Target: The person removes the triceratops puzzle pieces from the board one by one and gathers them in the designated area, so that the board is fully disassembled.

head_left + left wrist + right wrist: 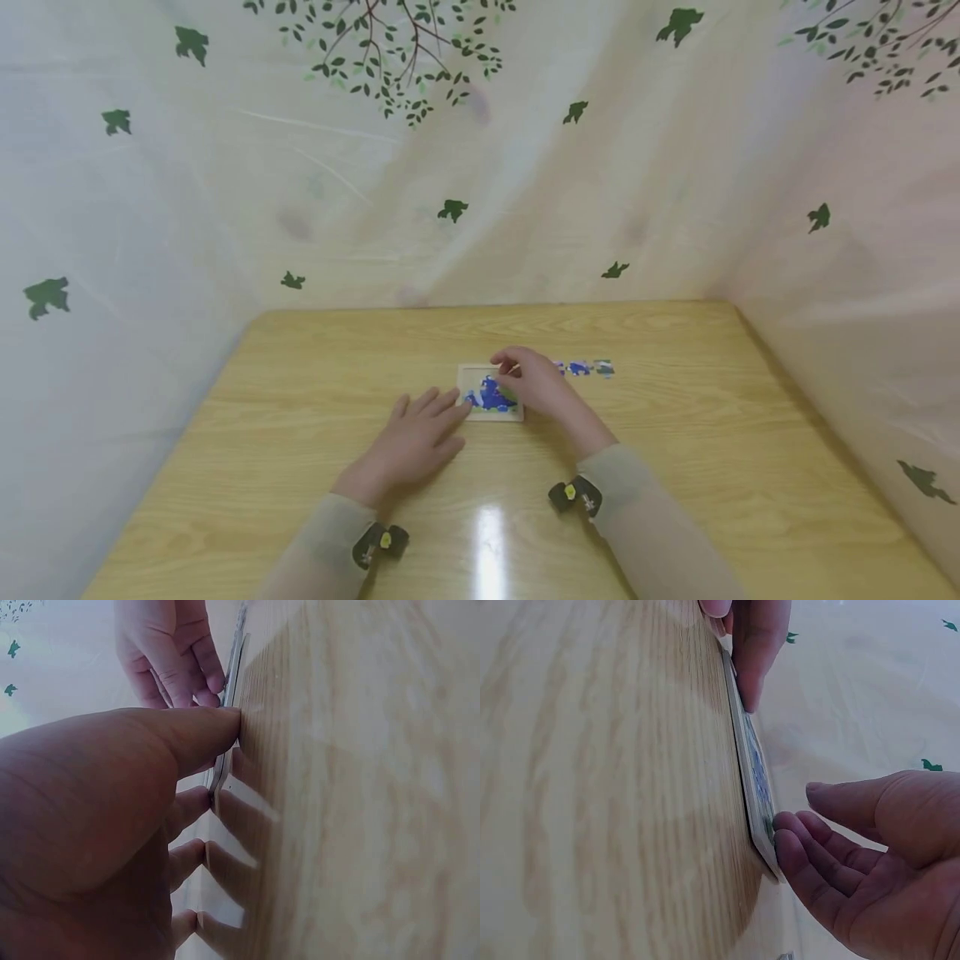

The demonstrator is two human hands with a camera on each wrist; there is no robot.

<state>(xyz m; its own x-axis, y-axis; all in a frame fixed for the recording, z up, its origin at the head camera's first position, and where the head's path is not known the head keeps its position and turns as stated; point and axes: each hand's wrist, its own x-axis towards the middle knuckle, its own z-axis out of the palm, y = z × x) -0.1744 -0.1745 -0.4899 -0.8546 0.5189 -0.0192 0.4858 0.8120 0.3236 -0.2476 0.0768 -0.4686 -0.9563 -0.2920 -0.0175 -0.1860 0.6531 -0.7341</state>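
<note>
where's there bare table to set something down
The tabletop is bare left of the left hand, right of the right sleeve and between that and the left sleeve. Crowded: around the puzzle frame, where the right hand reaches, and just right of it, where loose pieces lie.

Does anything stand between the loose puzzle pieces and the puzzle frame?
Yes, the right hand. It extends over the puzzle frame from the right and covers part of the gap to the loose puzzle pieces. In the visible part, nothing else stands.

White glare (490, 550) streaks the table (750, 450) in the bright head view; both wrist views are dimmer.
</note>
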